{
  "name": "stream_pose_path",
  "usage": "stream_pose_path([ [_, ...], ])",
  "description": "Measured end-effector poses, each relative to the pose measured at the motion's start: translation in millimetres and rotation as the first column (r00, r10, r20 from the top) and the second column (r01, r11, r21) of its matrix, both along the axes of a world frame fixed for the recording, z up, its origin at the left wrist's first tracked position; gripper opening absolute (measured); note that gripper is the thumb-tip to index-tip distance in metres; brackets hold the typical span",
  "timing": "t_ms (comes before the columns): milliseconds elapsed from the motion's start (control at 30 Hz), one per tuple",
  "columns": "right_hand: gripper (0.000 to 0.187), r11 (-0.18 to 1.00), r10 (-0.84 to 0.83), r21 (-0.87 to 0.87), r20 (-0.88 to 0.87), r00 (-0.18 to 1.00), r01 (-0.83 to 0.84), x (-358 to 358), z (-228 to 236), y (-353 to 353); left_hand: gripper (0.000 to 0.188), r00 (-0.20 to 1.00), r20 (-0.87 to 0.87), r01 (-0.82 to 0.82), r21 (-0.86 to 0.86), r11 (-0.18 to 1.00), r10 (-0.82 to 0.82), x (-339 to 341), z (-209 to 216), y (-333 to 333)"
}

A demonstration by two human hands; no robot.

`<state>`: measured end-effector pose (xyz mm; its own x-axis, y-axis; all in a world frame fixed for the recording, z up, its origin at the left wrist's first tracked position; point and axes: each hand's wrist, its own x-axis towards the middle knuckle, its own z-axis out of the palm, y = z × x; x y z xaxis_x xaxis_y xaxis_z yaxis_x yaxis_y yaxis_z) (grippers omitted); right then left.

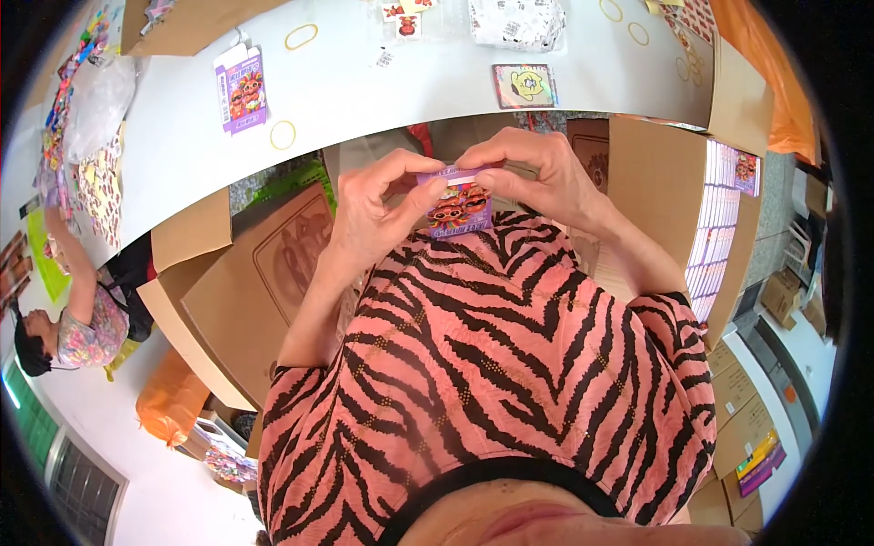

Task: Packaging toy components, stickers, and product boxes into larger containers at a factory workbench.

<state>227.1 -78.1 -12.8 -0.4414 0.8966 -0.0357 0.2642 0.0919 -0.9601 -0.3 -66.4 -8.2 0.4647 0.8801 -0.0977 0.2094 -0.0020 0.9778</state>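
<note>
Shirt [510, 355]: pink with black stripes; nearest the camera, worn by the person.
Small purple carton [460, 218]: one, printed with red figures; held up in front of the shirt, short of the bench [382, 96].
Long axis, carton: seems to run from the grip down toward the shirt; foreshortening leaves this uncertain.
Pale flap: at the carton's upper end, between the two thumbs.
Left hand [375, 196]: grip pinched on the carton's upper left; carton lies to its right.
Right hand [542, 173]: grip pinched on the upper right; carton lies to its left and a little below.
Nearer hand: neither; both touch the carton.
Bench surface: white; bears a flattened purple carton [243, 91], a shiny card [524, 86], a bag of white packets [517, 25], loose rubber bands [283, 136].
Cardboard box, left [259, 264]: beside the left forearm.
Cardboard box, right [655, 182]: beside the right forearm; rows of small cartons [712, 241] within.
Co-worker [91, 332]: far left, one arm at the bench.
</note>
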Motion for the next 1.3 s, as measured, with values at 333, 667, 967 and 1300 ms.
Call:
stream_pose_path([
  [333, 0.015, 0.974, -0.02, -0.227, -0.052, 0.998, 0.008, -7, 15, 11, 0.01, 0.992, 0.118, 0.071, -0.26, 0.963, -0.041, -2, -1, 11],
  [667, 0.015, 0.993, 0.084, -0.082, -0.031, 0.996, -0.086, -3, 4, 9, 0.007, 0.987, 0.158, 0.059, -0.263, 0.963, -0.018, -1, -7, 9],
  [967, 0.029, 0.993, 0.106, 0.056, -0.058, 0.993, -0.103, 2, -15, -7, 0.013, 0.995, 0.042, -0.094, 0.205, 0.974, 0.087, -1, -20, -13],
  [1300, 0.032, 0.99, 0.053, -0.125, -0.143, 0.988, -0.071, -3, -21, -20, 0.029, 0.953, 0.282, -0.129, 0.042, 0.991, 0.112, 3, -36, -33],
])
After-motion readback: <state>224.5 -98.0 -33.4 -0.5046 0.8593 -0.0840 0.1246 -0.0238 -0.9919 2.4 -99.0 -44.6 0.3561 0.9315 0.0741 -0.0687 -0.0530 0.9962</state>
